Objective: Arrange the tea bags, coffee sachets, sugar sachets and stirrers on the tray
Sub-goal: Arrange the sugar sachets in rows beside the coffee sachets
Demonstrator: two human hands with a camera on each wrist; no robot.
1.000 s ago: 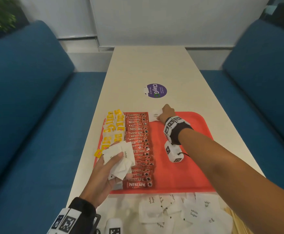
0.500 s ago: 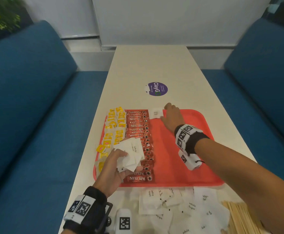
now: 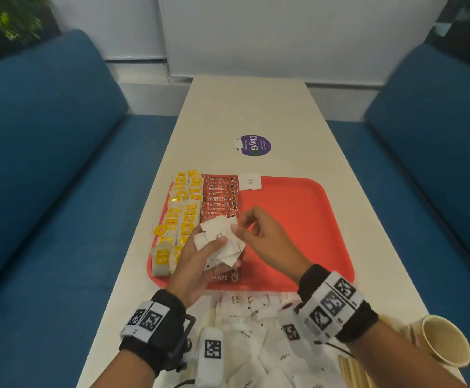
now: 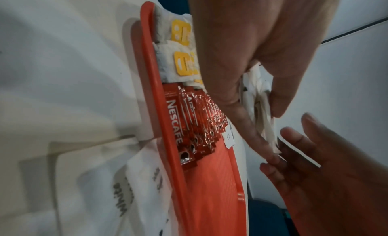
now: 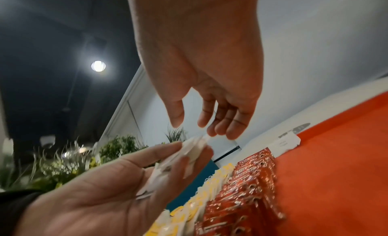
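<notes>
Table (image 3: 256, 107), long and pale, between two blue sofas (image 3: 46, 152); purple round sticker (image 3: 255, 145) on top, beyond the tray. Red tray (image 3: 298, 219) at near end of table. Along tray's left edge, tea bags (image 3: 182, 217) with yellow tags in two rough columns; just beside them, to the right, a column of red coffee sachets (image 3: 221, 196) overlapping like shingles. One white sugar sachet (image 3: 249, 182) flat at tray's far edge, touching the top of the coffee column. Loose sugar sachets (image 3: 245, 326) heaped on table just in front of tray. Paper cup (image 3: 443, 341) lying tilted at near right (mouth toward camera), wooden stirrers (image 3: 354, 371) on table beside it. Left hand (image 3: 200, 261) above tray's near-left part, palm up, thumb and fingers closed round a fanned bundle of sugar sachets (image 3: 220, 239). Right hand (image 3: 267, 242) loosely curled, thumb and forefinger at the bundle's top corner; wrist view shows fingertips (image 5: 210, 132) touching the sachet edge, firm pinch not confirmed. Marker bands on both wrists.
</notes>
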